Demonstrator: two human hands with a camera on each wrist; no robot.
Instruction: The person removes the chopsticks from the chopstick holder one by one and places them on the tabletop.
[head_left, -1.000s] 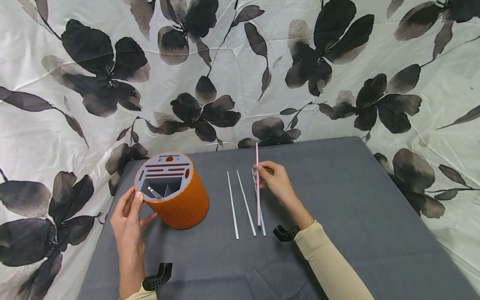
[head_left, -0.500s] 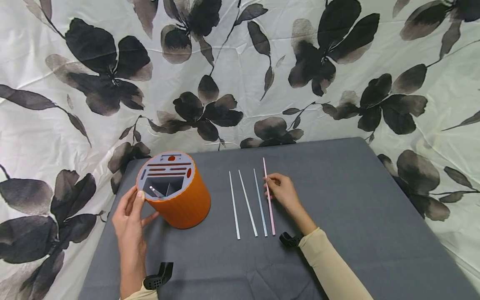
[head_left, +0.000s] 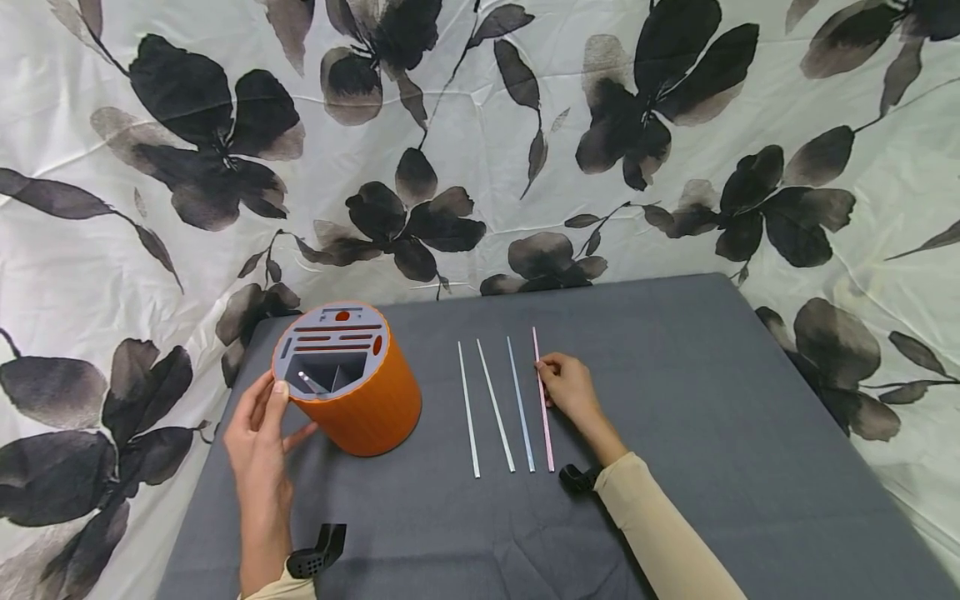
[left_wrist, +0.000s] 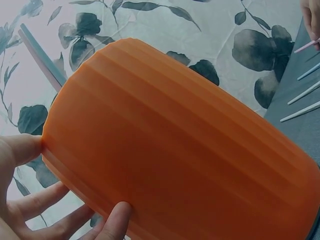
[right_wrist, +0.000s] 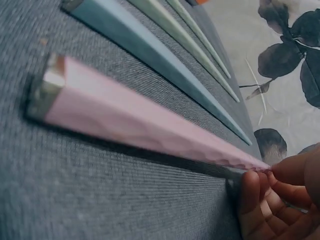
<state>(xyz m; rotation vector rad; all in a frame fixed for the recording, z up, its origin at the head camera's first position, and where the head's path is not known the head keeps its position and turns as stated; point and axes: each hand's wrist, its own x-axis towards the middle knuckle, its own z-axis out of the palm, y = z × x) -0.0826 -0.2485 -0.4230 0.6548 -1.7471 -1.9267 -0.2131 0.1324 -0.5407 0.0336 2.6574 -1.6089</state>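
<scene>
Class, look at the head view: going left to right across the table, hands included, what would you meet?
Left hand, orange holder, first pale stick, second pale stick, blue stick, pink stick, right hand.

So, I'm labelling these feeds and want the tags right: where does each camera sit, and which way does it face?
Head: on the head, facing forward and down at the grey table; left hand, right hand and both sleeves show.
Left wrist: on that wrist, facing the orange holder; left hand at lower left, part of the right at top right.
Right wrist: on that wrist, looking along the pink stick; right hand at lower right.
Shared: head and right wrist both show the pink stick's grip.
</scene>
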